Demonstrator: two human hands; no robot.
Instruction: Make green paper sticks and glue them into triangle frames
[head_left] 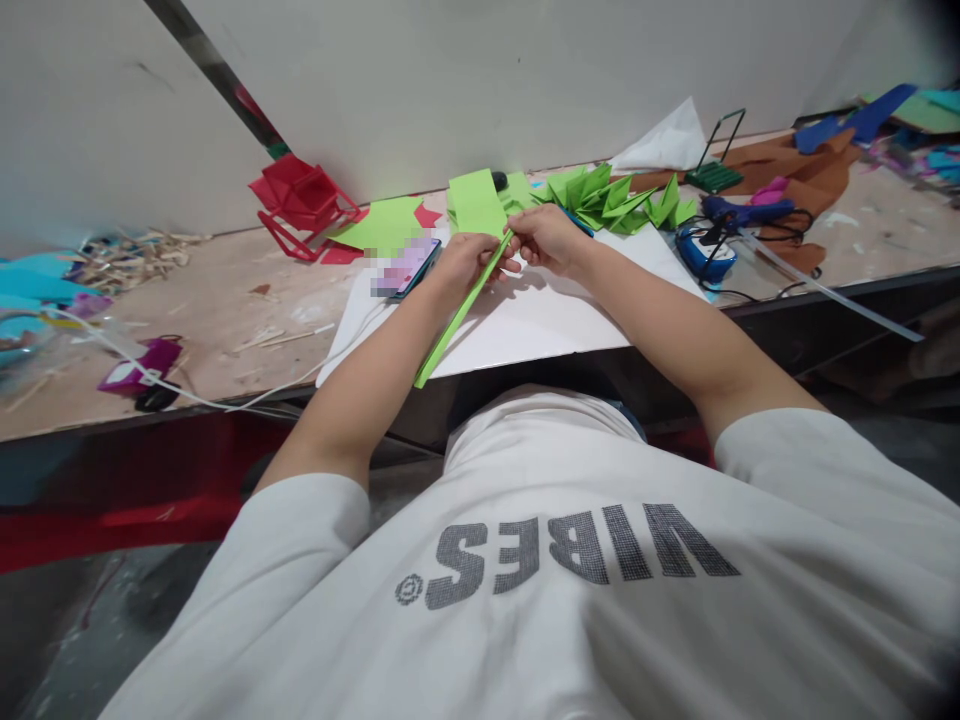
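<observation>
A narrow folded strip of green paper point(459, 322) slants over the white board point(525, 335), its lower end near the board's front edge. My left hand point(474, 258) is closed round the strip close to its upper end. At the very tip, my right hand point(546, 236) pinches the same strip between thumb and fingers. Just beyond the hands lies a flat green paper piece point(478, 200). Several pointed folded green papers point(600, 195) are bunched to the right of it. Left of my left hand, a phone point(409, 268) rests on the board with a cable.
A red folded paper form point(304, 200) stands at the back left beside a green sheet point(386, 222). On the right are a blue glue gun point(750, 212), a blue device point(706, 252) and brown paper point(795, 195). A purple device point(142, 366) and wood sticks point(127, 262) lie left.
</observation>
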